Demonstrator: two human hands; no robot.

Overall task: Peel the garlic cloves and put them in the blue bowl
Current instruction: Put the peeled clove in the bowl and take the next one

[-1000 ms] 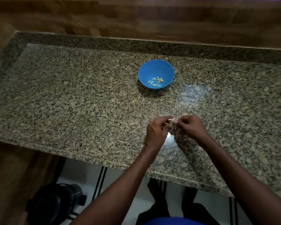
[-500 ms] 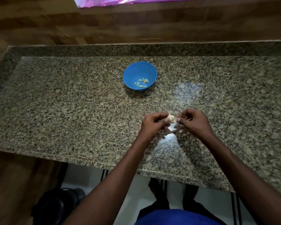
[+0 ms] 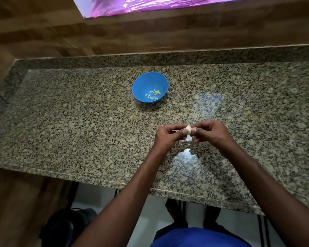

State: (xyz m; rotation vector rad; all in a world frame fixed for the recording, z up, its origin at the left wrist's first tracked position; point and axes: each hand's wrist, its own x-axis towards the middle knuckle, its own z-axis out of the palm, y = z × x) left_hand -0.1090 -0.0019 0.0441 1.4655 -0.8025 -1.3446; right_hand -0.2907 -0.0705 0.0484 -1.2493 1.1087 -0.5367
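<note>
Head camera view, looking down on a speckled granite table (image 3: 78, 132). Both hands meet above its near middle, holding one pale garlic clove (image 3: 188, 129) between them. The left hand (image 3: 165, 138) has a fingertip grip pinched on the clove's left side; the right hand (image 3: 212, 133) has a grip pinched on its right side. A blue bowl (image 3: 150, 82) sits farther back, well apart from the hands, with several peeled cloves (image 3: 153, 95) lying inside it.
</note>
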